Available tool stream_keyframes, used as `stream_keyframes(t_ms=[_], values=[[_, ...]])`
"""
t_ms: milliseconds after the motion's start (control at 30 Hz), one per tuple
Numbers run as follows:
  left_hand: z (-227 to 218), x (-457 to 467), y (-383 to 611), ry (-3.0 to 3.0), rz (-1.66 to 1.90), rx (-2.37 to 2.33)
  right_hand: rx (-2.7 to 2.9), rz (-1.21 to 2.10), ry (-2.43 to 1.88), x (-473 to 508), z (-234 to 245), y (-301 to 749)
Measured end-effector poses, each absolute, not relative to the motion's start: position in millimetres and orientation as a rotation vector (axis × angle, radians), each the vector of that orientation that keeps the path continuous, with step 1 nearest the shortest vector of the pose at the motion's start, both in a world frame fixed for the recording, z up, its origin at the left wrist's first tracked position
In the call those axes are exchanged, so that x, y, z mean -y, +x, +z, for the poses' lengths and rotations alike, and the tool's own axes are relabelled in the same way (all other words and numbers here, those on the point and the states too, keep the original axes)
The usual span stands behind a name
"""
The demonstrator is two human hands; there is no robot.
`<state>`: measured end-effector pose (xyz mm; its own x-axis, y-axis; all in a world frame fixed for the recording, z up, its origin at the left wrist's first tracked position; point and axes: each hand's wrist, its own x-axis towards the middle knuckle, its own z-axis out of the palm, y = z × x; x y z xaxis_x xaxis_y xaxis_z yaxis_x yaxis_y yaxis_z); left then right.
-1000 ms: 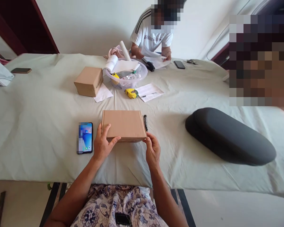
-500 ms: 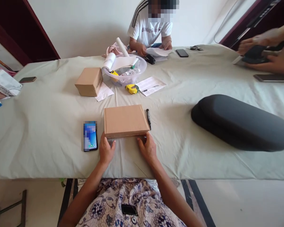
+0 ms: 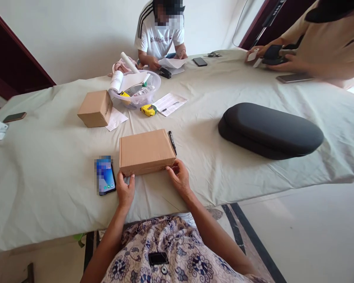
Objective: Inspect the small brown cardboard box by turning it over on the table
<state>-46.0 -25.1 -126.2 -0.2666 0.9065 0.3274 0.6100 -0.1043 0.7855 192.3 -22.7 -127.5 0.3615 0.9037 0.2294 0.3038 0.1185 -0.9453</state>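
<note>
A flat brown cardboard box (image 3: 145,151) lies on the cloth-covered table (image 3: 47,165) right in front of me. My left hand (image 3: 125,190) rests at its near left corner, fingertips touching the box's front edge. My right hand (image 3: 179,177) touches the near right corner, fingers curled against the front face. Neither hand lifts the box. A black marker (image 3: 172,142) lies along the box's right side. A smartphone (image 3: 105,175) with a lit screen lies just left of my left hand.
A long dark padded case (image 3: 269,129) lies to the right. Farther back are a smaller cardboard box (image 3: 96,108), a clear bowl (image 3: 137,89) with tools, a yellow tape measure (image 3: 148,110) and papers (image 3: 169,103). One person sits across; another person's hands (image 3: 268,57) work at far right.
My left hand slid off the box top down to its near edge. My right hand stayed at the near right corner. My view swung left and tilted.
</note>
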Motion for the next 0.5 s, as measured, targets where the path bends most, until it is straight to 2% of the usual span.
stream_keyframes(t_ms=[233, 367, 500], values=[[-127.0, 26.9, -52.1, 1.654, 1.306, -1.735, 1.250, 0.516, -1.543, 20.6, -127.8, 190.1], [-99.6, 36.6, -53.3, 1.542, 1.374, -1.656, 1.208, 0.460, -1.503, 24.7, -115.7, 194.7], [-63.8, 29.3, -36.0, 1.739, 1.393, -1.760, 1.248, 0.371, -1.524, 18.0, -87.9, 184.1]])
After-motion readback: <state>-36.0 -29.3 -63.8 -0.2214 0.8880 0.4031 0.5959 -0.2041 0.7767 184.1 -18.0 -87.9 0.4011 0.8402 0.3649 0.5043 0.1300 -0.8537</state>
